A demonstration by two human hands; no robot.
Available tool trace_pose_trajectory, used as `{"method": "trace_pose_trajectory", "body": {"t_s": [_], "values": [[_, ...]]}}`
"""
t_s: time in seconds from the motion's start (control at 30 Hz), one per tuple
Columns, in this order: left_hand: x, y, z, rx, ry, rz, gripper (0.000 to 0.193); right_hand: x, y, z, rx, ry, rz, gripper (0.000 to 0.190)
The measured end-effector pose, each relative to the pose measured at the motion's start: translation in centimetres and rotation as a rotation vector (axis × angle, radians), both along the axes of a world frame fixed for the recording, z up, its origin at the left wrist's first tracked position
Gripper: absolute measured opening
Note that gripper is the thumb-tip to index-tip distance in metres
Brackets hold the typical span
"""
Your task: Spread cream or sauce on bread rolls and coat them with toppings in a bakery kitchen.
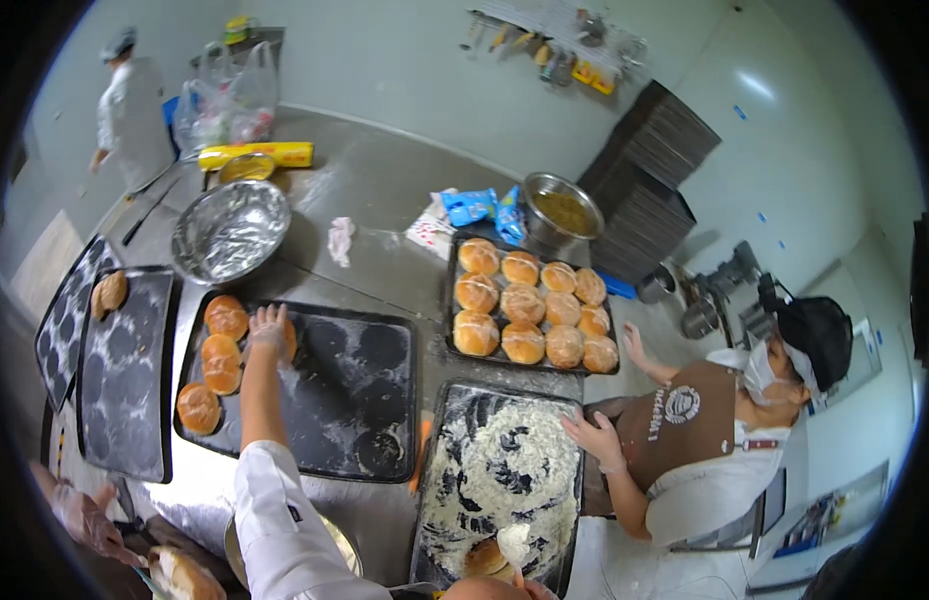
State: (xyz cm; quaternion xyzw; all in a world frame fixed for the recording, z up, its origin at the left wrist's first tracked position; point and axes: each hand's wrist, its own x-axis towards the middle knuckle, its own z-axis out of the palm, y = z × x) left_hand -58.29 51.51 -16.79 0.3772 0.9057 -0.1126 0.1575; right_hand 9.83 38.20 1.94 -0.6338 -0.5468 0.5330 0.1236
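Note:
My left hand [268, 330], in a clear glove, reaches onto a black baking tray [344, 382] and closes over a round bun [289, 341]. Several browned buns [221, 364] stand in a column left of it. At the bottom edge, mostly cut off, my right hand [538, 589] is around the handle of a spatula [515, 544] heaped with white powdery crumbs. Just left of the spatula head, a bun [487, 559] lies in the white coating on a second tray [509, 457]. The spatula's lower handle is hidden.
A co-worker [682, 427] stands right, hands raised beside the trays. Another person's gloved hand [96, 521] is near cut bread [183, 574] at lower left. A full bun tray [535, 360], metal bowl [231, 232], filling bowl [562, 214] and dusted trays [126, 375] surround the work area.

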Motion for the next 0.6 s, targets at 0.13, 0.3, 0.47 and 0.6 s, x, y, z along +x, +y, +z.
{"method": "trace_pose_trajectory", "body": {"t_s": [0.13, 0.3, 0.47, 0.6], "values": [[1.0, -1.1, -1.1, 0.152, 0.230, -0.115, 0.116, -0.2, -1.4, -0.1, 0.045, 0.012, -0.037, 0.020], [3.9, -1.5, 1.2, 0.212, 0.148, -0.007, 0.122, 0.7, -3.4, 0.1, 0.312, 0.011, 0.018, 0.012], [8.9, 2.9, 5.7, 0.921, -0.611, 0.543, 0.097, 2.0, -3.3, 2.3, 0.261, 0.112, -0.022, 0.020], [18.9, 2.4, 11.0, 1.458, -1.506, 0.183, 0.052, 2.9, -1.3, 4.9, 0.431, 0.289, 0.056, 0.030]]}}
